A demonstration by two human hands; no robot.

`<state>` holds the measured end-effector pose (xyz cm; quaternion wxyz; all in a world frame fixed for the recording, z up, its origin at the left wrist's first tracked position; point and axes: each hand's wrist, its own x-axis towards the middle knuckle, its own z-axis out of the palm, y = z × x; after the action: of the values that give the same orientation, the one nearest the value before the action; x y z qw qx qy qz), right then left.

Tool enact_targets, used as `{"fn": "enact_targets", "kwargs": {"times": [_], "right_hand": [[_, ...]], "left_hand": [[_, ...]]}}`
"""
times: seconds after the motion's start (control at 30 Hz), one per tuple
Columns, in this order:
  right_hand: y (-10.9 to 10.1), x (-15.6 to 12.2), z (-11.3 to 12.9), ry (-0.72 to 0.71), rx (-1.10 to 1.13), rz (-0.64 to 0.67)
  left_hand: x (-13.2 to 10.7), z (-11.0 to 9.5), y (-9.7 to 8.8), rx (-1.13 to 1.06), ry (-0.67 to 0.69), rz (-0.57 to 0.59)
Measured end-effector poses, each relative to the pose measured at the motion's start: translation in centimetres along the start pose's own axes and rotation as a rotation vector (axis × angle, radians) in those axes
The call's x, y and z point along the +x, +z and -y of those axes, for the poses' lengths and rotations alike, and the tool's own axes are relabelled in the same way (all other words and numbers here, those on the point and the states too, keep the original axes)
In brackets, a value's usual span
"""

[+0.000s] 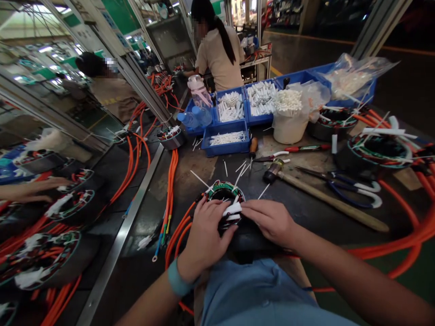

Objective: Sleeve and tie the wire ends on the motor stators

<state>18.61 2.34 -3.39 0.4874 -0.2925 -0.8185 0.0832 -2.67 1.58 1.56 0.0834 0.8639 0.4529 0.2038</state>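
Note:
A round motor stator [222, 192] with green-edged windings, white sleeves and orange cables lies on the dark bench right in front of me. My left hand [207, 235] curls over its near left side, fingers bent around the rim. My right hand [268, 219] lies on its right side, fingertips pinching a white sleeve [233, 209] at the winding. Thin white ties stick up from the stator's far edge.
A wooden-handled hammer [326, 199], blue-handled scissors [353, 185] and red pliers [299, 148] lie to the right. Blue bins [226, 147] of white sleeves and a white bucket [288, 129] stand behind. More stators [377, 151] and orange cables surround. Two people work at the back.

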Motion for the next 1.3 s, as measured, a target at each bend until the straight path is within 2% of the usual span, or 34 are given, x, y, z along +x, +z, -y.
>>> {"fn": "enact_targets", "kwargs": {"times": [0.13,0.27,0.37,0.57,0.83,0.97,1.1,1.17,1.3], "right_hand": [[0.5,0.0,0.0,0.090,0.065,-0.025],[1.2,0.0,0.4,0.020,0.035,-0.094],[1.8,0.0,0.9,0.031,0.021,-0.124],[2.9,0.1,1.4,0.187,0.041,-0.171],[3.0,0.0,1.5,0.219,0.071,-0.212],[2.7,-1.6,1.7,0.140,0.024,-0.153],[2.0,-2.6,2.0,0.098,0.010,-0.047],[1.4,-2.1,1.6,0.118,0.049,-0.022],[0.4,-0.3,-0.3,0.154,0.100,0.017]], "left_hand": [[0.3,-0.4,0.3,-0.073,-0.074,-0.018],[0.3,-0.2,0.7,-0.113,-0.079,-0.092],[0.1,-0.1,1.0,-0.115,-0.071,-0.144],[0.2,-0.2,0.8,-0.119,-0.075,-0.101],[0.4,-0.7,1.2,-0.081,-0.126,-0.160],[0.8,-0.7,0.6,-0.127,-0.161,-0.097],[1.0,-0.3,-0.2,-0.125,-0.138,0.061],[1.0,-0.1,-0.3,-0.111,-0.117,0.098],[0.9,-0.3,-0.3,-0.101,-0.110,0.068]]}}
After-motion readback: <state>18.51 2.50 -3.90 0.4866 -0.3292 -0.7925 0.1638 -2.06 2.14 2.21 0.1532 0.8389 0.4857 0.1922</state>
